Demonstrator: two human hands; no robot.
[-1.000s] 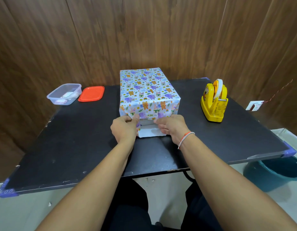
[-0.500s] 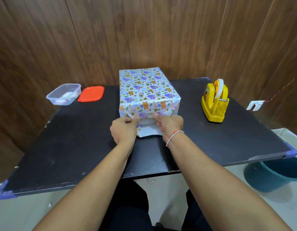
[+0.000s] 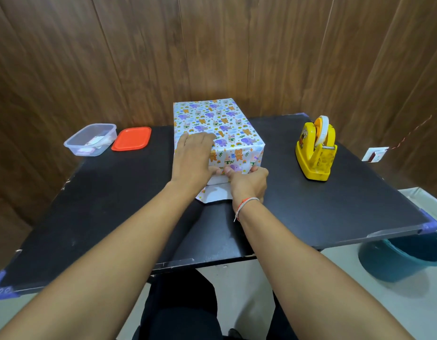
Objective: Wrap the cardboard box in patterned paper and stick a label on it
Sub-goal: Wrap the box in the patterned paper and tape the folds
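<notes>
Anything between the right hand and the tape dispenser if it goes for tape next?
Nothing visible. The right hand pinches the paper flap at the wrapped box's near end; only bare black table lies between it and the yellow tape dispenser to its right.

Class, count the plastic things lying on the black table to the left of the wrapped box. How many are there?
2. A clear plastic container near the table's far left edge, and an orange-red lid lying flat just right of it. None looks hidden.
</notes>
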